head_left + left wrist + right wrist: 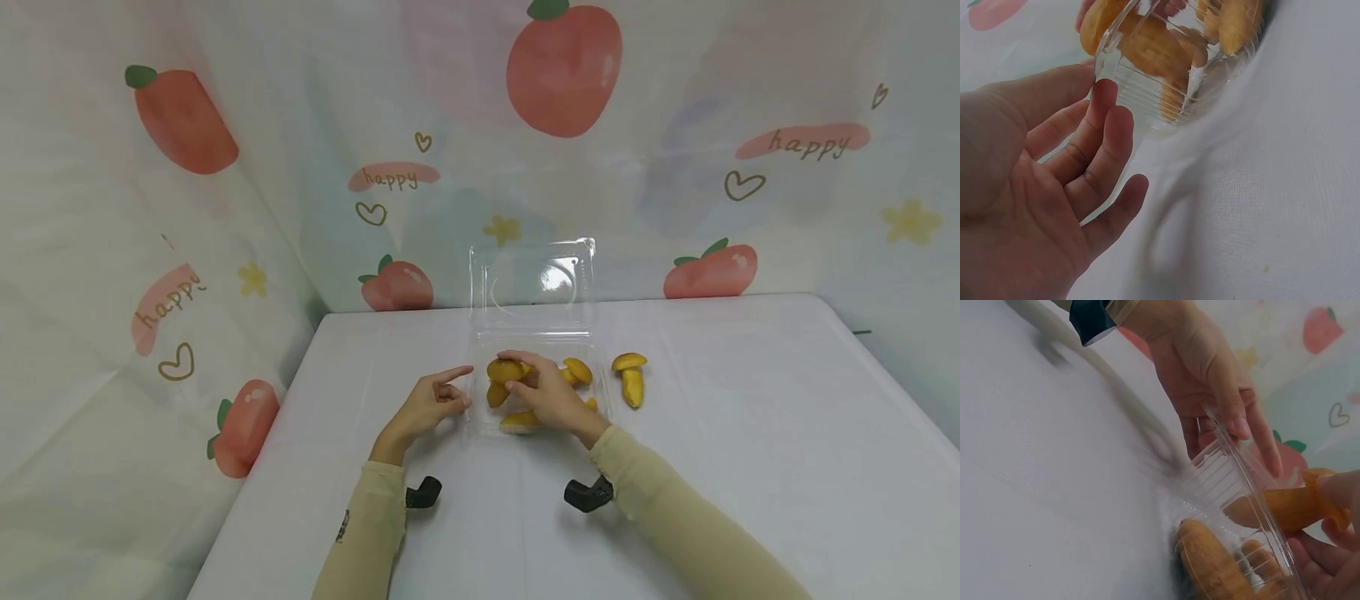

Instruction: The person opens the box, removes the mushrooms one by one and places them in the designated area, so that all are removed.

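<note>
A clear plastic clamshell box [480, 423] sits on the table with its lid [525, 287] raised at the back. My right hand [551, 396] reaches over the box and pinches a yellow toy mushroom [504, 371] between thumb and fingers; its stem [1244, 511] points down inside the wall in the right wrist view. Under and beside that hand lie several more yellow mushrooms [577, 371], partly hidden. At the left wall, my left hand [426, 408] touches the rim with thumb and index finger extended, the other fingers loosely bent [1107, 147].
One more yellow mushroom [632, 382] lies on the white table [720, 467], just right of the box. A black wrist-worn piece [425, 493] shows by the left sleeve, another [588, 495] by the right. Behind the table hangs a printed curtain [637, 208].
</note>
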`<state>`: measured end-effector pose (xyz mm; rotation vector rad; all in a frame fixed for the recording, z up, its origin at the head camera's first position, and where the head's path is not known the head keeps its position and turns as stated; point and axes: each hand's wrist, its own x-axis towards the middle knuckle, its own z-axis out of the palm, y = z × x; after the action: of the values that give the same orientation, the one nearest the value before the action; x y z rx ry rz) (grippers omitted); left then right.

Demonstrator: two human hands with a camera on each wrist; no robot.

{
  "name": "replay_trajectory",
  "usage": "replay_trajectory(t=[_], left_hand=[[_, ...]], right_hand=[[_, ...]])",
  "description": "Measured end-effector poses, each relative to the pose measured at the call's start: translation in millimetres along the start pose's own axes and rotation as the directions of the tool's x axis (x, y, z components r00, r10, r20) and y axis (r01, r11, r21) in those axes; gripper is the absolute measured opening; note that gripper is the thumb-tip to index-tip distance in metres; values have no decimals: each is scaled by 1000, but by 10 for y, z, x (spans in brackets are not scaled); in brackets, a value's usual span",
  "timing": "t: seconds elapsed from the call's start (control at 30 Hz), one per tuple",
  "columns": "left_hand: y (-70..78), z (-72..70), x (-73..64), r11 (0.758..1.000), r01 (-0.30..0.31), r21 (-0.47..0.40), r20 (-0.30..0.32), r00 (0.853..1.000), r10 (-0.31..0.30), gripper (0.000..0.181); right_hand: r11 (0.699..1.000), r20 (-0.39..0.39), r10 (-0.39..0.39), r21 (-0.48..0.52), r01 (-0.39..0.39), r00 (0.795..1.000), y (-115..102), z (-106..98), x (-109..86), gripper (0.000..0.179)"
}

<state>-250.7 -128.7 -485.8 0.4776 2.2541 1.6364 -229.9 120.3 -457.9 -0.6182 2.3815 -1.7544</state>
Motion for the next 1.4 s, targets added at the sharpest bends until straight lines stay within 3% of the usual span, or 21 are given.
replay_trajectory(t=[0.33, 0.97, 1.4], left_hand=[[-22, -21, 5, 1000, 6, 6, -5, 1000, -6, 60], [-6, 4, -8, 1000, 0, -10, 3, 1000, 0, 60], [13, 17, -14, 1000, 2, -11, 4, 1000, -2, 60]], right_hand=[[999, -60, -43, -22, 42, 997, -75, -206, -12, 48], [997, -80, -72, -27, 70, 994, -307, -495, -172, 47], [995, -87, -93, -43, 89, 992, -312, -616, -301, 46]])
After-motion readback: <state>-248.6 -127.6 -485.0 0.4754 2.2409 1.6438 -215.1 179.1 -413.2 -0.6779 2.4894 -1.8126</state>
